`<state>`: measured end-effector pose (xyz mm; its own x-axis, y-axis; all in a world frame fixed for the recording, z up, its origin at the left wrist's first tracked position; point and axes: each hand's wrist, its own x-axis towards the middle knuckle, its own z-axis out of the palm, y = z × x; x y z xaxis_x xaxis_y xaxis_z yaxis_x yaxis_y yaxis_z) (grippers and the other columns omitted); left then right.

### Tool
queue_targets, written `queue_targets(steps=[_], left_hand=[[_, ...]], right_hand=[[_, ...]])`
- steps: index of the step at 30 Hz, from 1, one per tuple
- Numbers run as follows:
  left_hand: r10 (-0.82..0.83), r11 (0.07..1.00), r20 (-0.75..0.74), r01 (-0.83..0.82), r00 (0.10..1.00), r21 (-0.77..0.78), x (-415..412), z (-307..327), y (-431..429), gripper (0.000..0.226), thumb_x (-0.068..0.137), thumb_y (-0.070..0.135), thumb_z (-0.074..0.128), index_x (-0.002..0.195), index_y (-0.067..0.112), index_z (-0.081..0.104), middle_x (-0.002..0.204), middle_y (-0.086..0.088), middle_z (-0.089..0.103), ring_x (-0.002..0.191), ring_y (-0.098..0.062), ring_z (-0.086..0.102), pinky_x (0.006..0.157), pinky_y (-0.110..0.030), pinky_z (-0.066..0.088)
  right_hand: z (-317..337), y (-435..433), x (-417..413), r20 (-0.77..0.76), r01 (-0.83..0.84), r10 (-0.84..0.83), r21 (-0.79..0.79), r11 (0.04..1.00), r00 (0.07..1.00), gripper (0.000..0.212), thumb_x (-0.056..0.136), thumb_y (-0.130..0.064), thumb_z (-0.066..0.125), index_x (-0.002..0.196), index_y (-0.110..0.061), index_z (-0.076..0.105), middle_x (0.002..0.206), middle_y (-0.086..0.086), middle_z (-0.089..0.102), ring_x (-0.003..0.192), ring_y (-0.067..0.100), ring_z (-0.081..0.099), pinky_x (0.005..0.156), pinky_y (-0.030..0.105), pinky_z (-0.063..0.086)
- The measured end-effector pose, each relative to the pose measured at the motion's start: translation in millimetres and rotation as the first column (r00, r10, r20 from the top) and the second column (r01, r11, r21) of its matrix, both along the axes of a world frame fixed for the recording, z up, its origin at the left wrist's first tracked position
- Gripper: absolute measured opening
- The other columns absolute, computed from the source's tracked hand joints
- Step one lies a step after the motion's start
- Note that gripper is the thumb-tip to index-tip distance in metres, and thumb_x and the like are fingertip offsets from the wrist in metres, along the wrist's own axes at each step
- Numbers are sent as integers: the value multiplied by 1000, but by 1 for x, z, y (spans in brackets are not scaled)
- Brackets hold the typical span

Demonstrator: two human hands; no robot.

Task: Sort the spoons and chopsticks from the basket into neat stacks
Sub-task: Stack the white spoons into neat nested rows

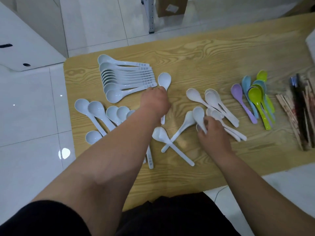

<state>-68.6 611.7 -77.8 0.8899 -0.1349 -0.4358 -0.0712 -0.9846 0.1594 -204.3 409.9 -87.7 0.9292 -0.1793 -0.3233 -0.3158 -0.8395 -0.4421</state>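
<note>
Wood-grain table (204, 62), white tile floor (34, 116): spoon sort partway.
Grips white spoon (164, 80) in left hand (156, 99) beside nested row (126, 77), probably to join it; pinches second spoon (199, 114) in right hand (213, 133) at loose pile (219, 106); coloured spoons (254, 97), chopsticks (296, 116) grouped right.

A smooth, glossy finish is shown by the white plastic soup spoons (126, 79), with highlights caught in their bowls. The same shiny plastic is seen on the purple, blue and lime-green plastic spoons (254, 96). The pale wooden chopsticks (286, 109) appear matt and bare, the dark chopsticks (297, 103) slightly shinier. A bold wood grain with a smooth satin surface is displayed by the tan table top (204, 57). The white floor tiles (34, 116) are polished to a reflective gloss. The black sleeve (42, 218) is of matt cloth.
</note>
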Motion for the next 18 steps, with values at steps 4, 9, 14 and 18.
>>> queue_targets(steps=[4, 9, 14, 18], left_hand=[[128, 992, -146, -124, 981, 35, 14, 1, -10, 27, 92, 22, 58, 116, 13, 49, 107, -6, 64, 84, -25, 56, 69, -34, 39], [164, 983, -159, -174, 974, -50, 21, 13, -15, 22, 96, 12, 50, 116, 5, 52, 113, -14, 62, 104, -31, 62, 72, -34, 41], [236, 892, -197, -293, 951, -345, -12, 35, 5, 10, 91, 16, 56, 100, 15, 51, 93, -3, 60, 89, -25, 59, 65, -31, 38], [325, 714, -380, -488, 866, -502, -72, 47, 23, 15, 88, 6, 55, 100, 15, 55, 94, -3, 70, 83, -21, 68, 68, -34, 54]], right_hand=[[-10, 3, -8, -14, -39, 40, 48, 998, 999, 30, 96, -28, 59, 121, -11, 55, 113, 8, 60, 106, 27, 54, 81, 32, 40], [-3, 16, -4, 57, -122, 118, 72, 990, 991, 41, 96, -26, 59, 132, -10, 51, 118, 10, 57, 106, 24, 53, 83, 32, 43], [-6, 18, -7, -57, -147, 152, 74, 986, 987, 56, 92, -33, 66, 139, -11, 46, 122, 10, 55, 113, 29, 51, 86, 38, 44], [-5, 27, -2, -130, -221, 219, 3, 975, 967, 70, 89, -42, 68, 146, -15, 36, 127, 9, 48, 116, 27, 47, 90, 38, 44]])
